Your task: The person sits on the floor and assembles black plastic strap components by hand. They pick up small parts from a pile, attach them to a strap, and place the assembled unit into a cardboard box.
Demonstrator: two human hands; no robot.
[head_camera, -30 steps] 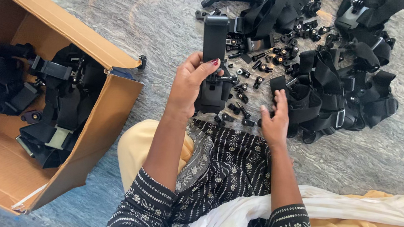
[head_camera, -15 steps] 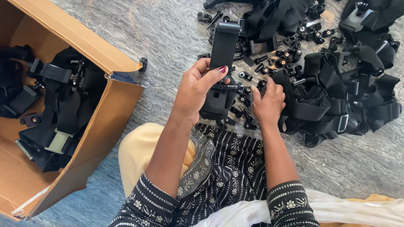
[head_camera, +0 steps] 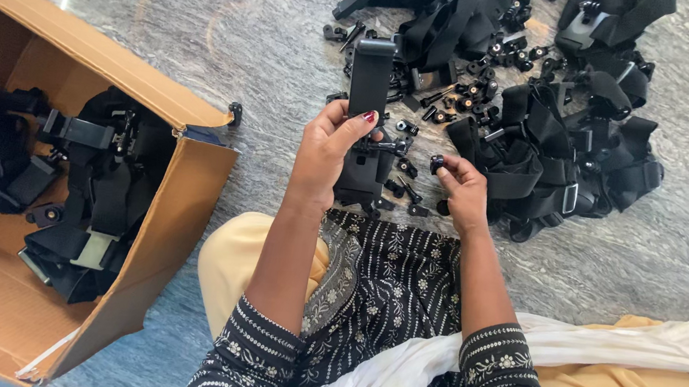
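Marble floor (head_camera: 208, 26), left hand (head_camera: 323, 153) raising clamp mount (head_camera: 367, 119), right hand (head_camera: 464, 193) pinching knob (head_camera: 436, 162)

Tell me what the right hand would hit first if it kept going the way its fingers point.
The right hand pinches a small black knob, its fingers aimed up and left. Straight on, it would probably first meet the black phone clamp held in the left hand, though depth is unclear from above.

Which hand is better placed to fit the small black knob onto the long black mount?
Likely the right. The right hand pinches the small black knob in its fingertips, right beside the long black mount. The left hand is wrapped around that mount, holding it upright.
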